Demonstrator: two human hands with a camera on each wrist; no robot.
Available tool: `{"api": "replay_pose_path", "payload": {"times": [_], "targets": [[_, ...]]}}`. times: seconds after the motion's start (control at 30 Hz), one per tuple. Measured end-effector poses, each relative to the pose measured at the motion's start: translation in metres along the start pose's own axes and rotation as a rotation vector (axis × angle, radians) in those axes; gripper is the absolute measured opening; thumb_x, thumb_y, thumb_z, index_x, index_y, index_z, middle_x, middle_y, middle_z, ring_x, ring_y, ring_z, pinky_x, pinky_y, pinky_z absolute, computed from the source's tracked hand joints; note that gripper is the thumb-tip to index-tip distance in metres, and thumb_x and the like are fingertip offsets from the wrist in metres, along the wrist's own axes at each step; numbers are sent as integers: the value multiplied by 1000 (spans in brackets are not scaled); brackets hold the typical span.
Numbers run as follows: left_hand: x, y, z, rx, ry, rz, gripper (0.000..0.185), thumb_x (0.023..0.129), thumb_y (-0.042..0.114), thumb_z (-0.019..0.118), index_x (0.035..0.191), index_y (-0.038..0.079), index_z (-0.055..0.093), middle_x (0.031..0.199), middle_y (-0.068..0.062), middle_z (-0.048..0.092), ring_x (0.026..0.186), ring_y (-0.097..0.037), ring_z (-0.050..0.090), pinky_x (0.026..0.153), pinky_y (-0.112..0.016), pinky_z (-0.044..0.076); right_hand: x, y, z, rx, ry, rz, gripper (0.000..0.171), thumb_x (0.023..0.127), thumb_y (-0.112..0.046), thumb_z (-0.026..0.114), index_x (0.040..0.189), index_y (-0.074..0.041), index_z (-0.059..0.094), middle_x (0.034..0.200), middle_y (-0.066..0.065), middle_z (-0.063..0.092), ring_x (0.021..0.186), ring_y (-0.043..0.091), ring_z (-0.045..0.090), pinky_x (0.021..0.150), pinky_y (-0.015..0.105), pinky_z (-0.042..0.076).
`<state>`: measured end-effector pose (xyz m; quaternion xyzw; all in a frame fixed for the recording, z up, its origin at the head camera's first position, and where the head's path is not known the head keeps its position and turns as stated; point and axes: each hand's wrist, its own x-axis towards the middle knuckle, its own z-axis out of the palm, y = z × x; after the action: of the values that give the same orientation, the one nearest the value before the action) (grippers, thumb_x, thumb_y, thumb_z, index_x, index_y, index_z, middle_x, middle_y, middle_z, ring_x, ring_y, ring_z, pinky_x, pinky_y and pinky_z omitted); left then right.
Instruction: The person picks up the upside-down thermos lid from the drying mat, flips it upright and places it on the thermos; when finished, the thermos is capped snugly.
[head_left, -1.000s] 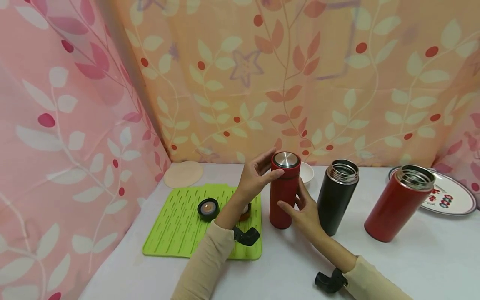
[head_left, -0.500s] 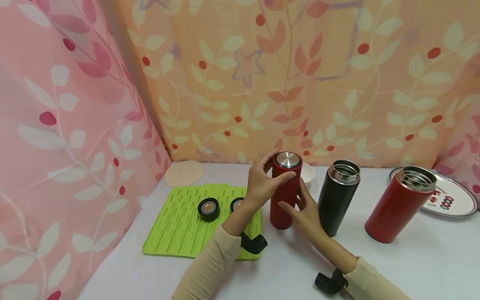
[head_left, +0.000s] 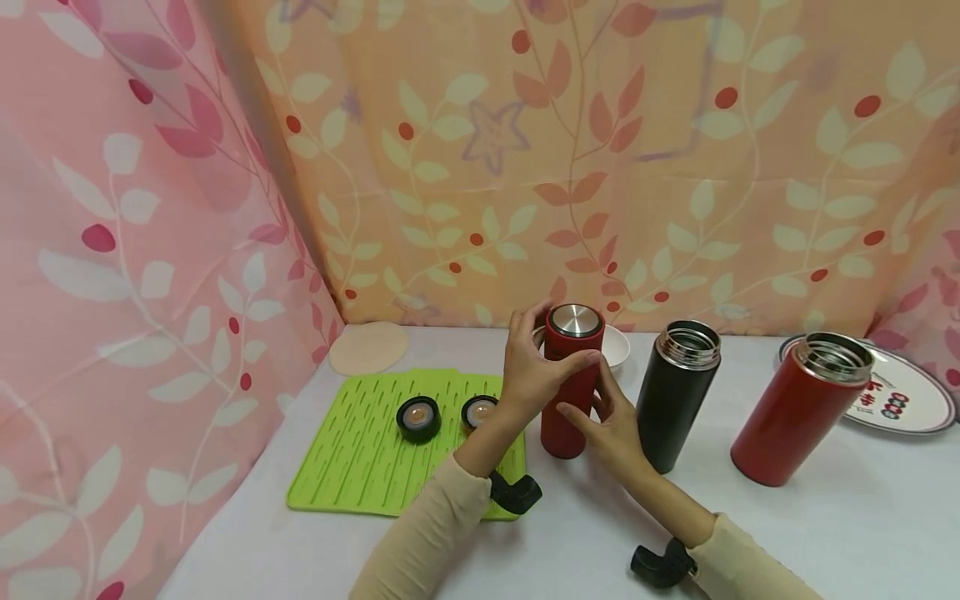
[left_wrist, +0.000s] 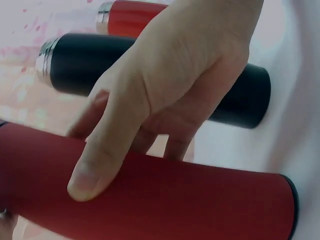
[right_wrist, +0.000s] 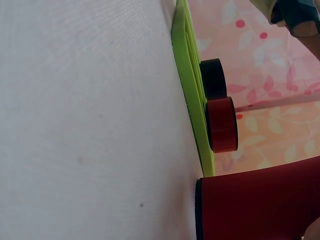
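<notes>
- Where the head view takes in the whole table, the left hand is seen curled round the upper part of the capped red flask, thumb across its front; the right hand rests its fingers against the lower body, only loosely bent.
- Standing upright between both sets of fingers, the flask has a steel-topped lid just above the left fingertips.
- Left wrist view alone: the left thumb lies pressed flat on the red wall, with the remaining fingers wrapped behind; the black flask and a second red flask lie beyond the knuckles.
- Right wrist view alone: the flask's base meets the white table beside the green mat's edge; a black cap and a red cap sit on the mat. The right fingers barely show here.
- Head view only: a white bowl behind the left fingers, and a printed plate well apart from the right hand.
</notes>
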<state>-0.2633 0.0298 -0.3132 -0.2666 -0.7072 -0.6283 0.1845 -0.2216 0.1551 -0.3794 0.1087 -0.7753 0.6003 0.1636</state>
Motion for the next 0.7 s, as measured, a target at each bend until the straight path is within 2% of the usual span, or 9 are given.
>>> {"api": "replay_pose_path", "payload": {"times": [0.07,0.13,0.2,0.3,0.37,0.43,0.53,0.6,0.7], "targets": [[0,0,4,31,33,16,73,70,19,81,131,5,43,121,-12,45,114,-19,52,99,-23,43,1,8,0,1,5,-2,88,82,-15,69,148,-28,11,150,6,29,133,28,36,102,35,36],[-1,9,1,14,20,21,69,72,16,79,129,1,44,120,-15,46,114,-21,53,99,-25,44,3,13,0,15,8,1,89,81,-15,70,147,-30,12,150,3,30,133,25,37,102,35,36],[1,16,-6,-25,-47,28,65,75,10,75,130,-2,43,123,-19,47,116,-25,53,101,-28,42,4,17,-1,15,11,-5,88,81,-17,70,147,-33,13,149,1,32,132,22,38,102,35,37],[6,22,-20,-100,-189,22,60,79,-1,68,132,-8,41,130,-24,46,121,-31,50,103,-33,40,6,18,-1,3,10,-30,89,80,-15,71,147,-32,14,146,3,36,130,21,40,103,38,38],[10,17,-27,-129,-262,27,58,81,-4,64,133,-9,39,135,-25,45,122,-32,49,103,-33,40,7,23,-2,-7,12,-44,89,80,-18,71,146,-35,14,144,2,38,128,20,41,103,37,38],[13,9,-29,-149,-286,28,58,82,-6,62,134,-8,38,137,-23,44,124,-31,48,103,-33,40,8,23,-2,-9,13,-54,89,80,-18,71,146,-36,15,143,2,40,126,20,43,103,38,38],[12,0,-24,-137,-228,37,61,80,-4,66,135,-6,39,136,-21,46,125,-28,47,104,-31,39,8,23,-1,-9,15,-49,88,80,-20,72,146,-36,15,144,1,39,128,19,42,103,36,39],[10,-5,-18,-110,-145,34,66,76,1,71,134,-3,40,132,-19,49,123,-25,49,103,-28,39,7,23,-1,-9,15,-37,88,80,-20,71,146,-36,15,145,0,38,129,19,41,102,34,39],[7,-2,-8,-21,-29,19,74,69,12,80,131,0,41,125,-16,48,118,-21,51,102,-24,41,6,24,-1,-9,19,-21,88,80,-21,71,146,-35,15,147,0,35,131,20,40,101,32,38]]}}
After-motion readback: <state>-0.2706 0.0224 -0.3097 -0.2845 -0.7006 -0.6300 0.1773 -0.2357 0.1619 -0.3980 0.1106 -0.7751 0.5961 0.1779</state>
